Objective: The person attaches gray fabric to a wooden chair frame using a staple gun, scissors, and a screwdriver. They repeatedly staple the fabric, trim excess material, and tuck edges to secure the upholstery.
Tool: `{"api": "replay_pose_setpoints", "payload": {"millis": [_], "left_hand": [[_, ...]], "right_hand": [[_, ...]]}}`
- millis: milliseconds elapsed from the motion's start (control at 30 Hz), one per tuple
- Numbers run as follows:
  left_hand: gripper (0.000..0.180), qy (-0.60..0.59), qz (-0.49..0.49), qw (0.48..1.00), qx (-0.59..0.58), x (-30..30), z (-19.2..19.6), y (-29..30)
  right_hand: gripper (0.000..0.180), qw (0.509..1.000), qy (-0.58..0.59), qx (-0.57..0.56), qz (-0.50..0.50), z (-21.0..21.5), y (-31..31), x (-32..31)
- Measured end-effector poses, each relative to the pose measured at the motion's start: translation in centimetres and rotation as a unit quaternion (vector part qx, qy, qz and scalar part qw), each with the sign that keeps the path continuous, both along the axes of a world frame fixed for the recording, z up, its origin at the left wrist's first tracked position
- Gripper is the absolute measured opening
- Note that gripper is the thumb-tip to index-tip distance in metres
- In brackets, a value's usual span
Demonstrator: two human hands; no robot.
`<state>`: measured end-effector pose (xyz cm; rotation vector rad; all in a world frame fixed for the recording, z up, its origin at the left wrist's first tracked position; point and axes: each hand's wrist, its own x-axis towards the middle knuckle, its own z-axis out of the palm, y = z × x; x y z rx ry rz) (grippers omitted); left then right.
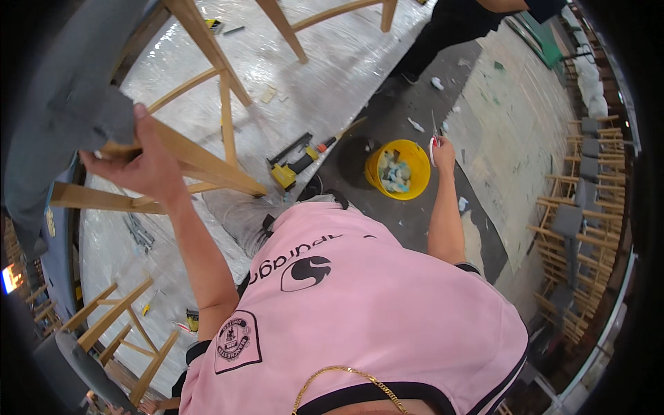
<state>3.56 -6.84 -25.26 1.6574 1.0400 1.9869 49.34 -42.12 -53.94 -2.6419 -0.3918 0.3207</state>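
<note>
Closest in, below the pink shirt point(373, 290), the left hand point(146, 164) is clamped on a corner of the chair point(214, 166), thumb above on the grey cover point(114, 114) and fingers curled beneath near the wood. That pinch probably steadies the frame and keeps the cloth against it; how the cover is fixed there cannot be made out. The chair is at the person's left, its legs slanting over the film-covered worktop point(228, 52).

The right hand point(444, 156) is well apart from the chair, closed round the scissors point(434, 126) by their red-and-white handles. The blades point away from the body, which seems a safe way to carry them while the left hand bears the load.

A yellow stapler point(294, 166) lies just beside a chair leg, near the worktop's edge, likely set down there to be in easy reach. Lower left, a second chair point(152, 366) shows its legs and grey seat.

Beyond the edge, the yellow bucket point(417, 164) stands on the dark floor point(477, 66), near the right hand, with pale scraps point(395, 178) in it, presumably to catch offcuts. More bits lie about it. Farther off are a co-worker's dark trousers point(453, 38) and, far right, crowded chairs point(584, 221), seemingly packed close to save room.
</note>
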Motion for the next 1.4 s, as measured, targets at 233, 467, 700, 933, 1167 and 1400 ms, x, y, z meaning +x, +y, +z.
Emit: {"api": "replay_pose_setpoints", "payload": {"millis": [233, 467, 700, 933, 1167, 1400], "left_hand": [[0.087, 0.023, 0.016, 1.0, -0.001, -2.0, -0.2, -0.7], [0.075, -0.026, 0.068, 0.997, 0.021, -5.6, 1.4, 1.8], [0.076, -0.07, 0.012, 0.997, 0.006, -11.8, 5.1, 6.1], [0.068, -0.057, -0.047, 0.997, 0.023, -18.1, 9.1, 8.5], [0.079, 0.046, -0.007, 0.999, -0.018, -23.5, 10.1, 8.2], [0.101, 0.146, 0.281, 0.945, -0.085, -16.7, 10.9, 6.1]], "right_hand": [[0.057, 0.966, 0.148, 0.174, -0.122, 1.1, -5.0, -2.0], [0.05, 0.947, 0.226, 0.229, 0.005, 1.1, 0.0, -4.0], [0.046, 0.89, 0.328, 0.203, 0.244, 9.7, 17.2, -11.6], [0.047, 0.792, 0.322, 0.259, 0.45, 16.0, 31.1, -18.3], [0.046, 0.727, 0.371, 0.279, 0.506, 17.0, 33.5, -23.8], [0.045, 0.734, 0.419, 0.238, 0.479, 13.8, 30.6, -26.6]]}}
